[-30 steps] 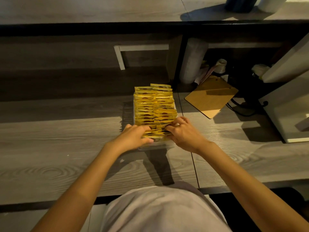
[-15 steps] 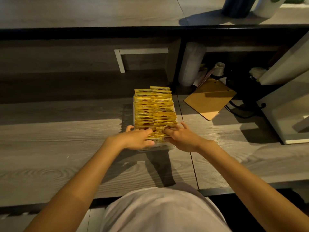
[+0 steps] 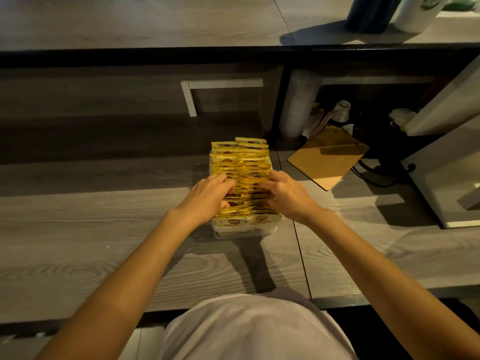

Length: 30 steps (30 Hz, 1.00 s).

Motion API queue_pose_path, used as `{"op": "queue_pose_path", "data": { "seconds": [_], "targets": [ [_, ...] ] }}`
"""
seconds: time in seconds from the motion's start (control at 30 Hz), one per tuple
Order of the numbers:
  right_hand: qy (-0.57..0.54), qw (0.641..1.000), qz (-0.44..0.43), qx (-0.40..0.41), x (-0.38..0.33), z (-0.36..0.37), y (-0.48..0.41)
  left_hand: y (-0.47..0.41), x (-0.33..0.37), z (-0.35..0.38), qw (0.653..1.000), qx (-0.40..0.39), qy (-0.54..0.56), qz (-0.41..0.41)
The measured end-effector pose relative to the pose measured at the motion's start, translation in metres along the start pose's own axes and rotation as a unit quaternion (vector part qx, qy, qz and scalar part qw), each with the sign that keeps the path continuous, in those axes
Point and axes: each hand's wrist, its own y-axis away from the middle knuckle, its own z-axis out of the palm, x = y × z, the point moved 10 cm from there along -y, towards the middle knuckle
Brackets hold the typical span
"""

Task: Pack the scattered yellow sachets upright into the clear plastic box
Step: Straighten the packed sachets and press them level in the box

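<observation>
A clear plastic box [image 3: 242, 231] stands on the grey wooden counter, packed with several yellow sachets [image 3: 240, 158] standing upright in two rows. My left hand [image 3: 207, 197] lies on the left row near the middle of the box, fingers curled into the sachet tops. My right hand [image 3: 288, 194] lies on the right row opposite it, fingers also curled in among the sachets. The nearest sachets show their printed fronts at the box's near wall. The middle sachets are hidden under both hands.
A brown clipboard [image 3: 328, 157] lies to the right of the box. Behind it stand a stack of clear cups [image 3: 301, 102] and a tape roll [image 3: 341, 111]. A white appliance [image 3: 446, 172] fills the right side. A raised shelf [image 3: 145, 22] runs across the back.
Both hands have moved away from me, from the near end of the box to its middle, uncovering the nearest sachets.
</observation>
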Motion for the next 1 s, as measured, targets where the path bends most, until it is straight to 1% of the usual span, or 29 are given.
{"op": "queue_pose_path", "data": {
  "seconds": [0.17, 0.33, 0.4, 0.5, 0.57, 0.7, 0.77, 0.87, 1.0],
  "targets": [
    [0.017, 1.000, -0.010, 0.017, -0.002, 0.000, 0.000, 0.002, -0.001, -0.003, 0.998, 0.049, 0.036, -0.011],
    [0.023, 0.999, -0.009, 0.021, 0.000, 0.001, 0.000, -0.002, -0.005, -0.001, 0.998, 0.050, -0.021, -0.023],
    [0.021, 1.000, -0.007, 0.004, 0.001, 0.004, -0.001, -0.002, -0.006, 0.000, 0.998, 0.045, -0.042, -0.025],
    [0.035, 0.998, 0.002, -0.042, 0.004, 0.016, -0.003, -0.003, -0.008, 0.008, 0.998, 0.006, -0.054, -0.034],
    [0.026, 0.998, 0.012, -0.064, 0.008, 0.022, -0.004, -0.004, -0.009, 0.011, 0.998, -0.014, -0.038, -0.049],
    [-0.003, 0.996, 0.028, -0.087, 0.011, 0.026, -0.005, -0.009, -0.010, 0.009, 0.996, -0.034, 0.019, -0.078],
    [-0.022, 0.995, 0.029, -0.091, 0.011, 0.023, -0.009, -0.012, -0.011, 0.005, 0.995, -0.050, 0.030, -0.085],
    [-0.056, 0.993, 0.030, -0.101, 0.013, 0.019, -0.010, -0.014, -0.011, 0.005, 0.993, -0.083, 0.014, -0.079],
    [-0.029, 0.992, 0.017, -0.118, 0.012, 0.028, -0.002, -0.007, -0.010, 0.019, 0.991, -0.116, -0.018, -0.058]
  ]
}}
